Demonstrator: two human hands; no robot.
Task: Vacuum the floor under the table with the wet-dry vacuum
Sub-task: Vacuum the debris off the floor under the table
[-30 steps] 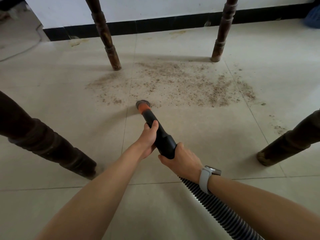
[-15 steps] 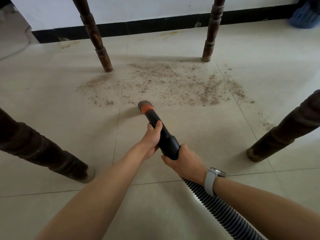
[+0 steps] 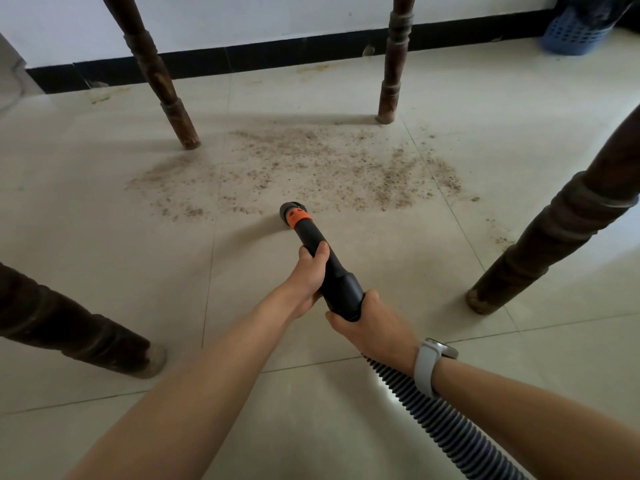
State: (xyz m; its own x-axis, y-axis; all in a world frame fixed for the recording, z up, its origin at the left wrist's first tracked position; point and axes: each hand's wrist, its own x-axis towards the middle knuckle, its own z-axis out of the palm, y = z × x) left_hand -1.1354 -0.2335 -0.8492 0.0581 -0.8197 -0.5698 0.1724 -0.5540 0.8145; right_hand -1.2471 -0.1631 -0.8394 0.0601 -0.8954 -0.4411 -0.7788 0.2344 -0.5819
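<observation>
Black nozzle (image 3: 327, 268) with an orange collar, ribbed grey hose (image 3: 446, 424), 4 dark brown table legs (image 3: 391, 64), beige tiled floor (image 3: 104, 254) speckled with brown dirt (image 3: 311, 168), blue basket (image 3: 571, 32).

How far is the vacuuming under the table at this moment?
Done: nearer tiles look clean. In hand: left hand and right hand grip the vacuum nozzle, its tip at the near edge of the dirt patch. Left: nearly the whole patch between the far table legs.
</observation>
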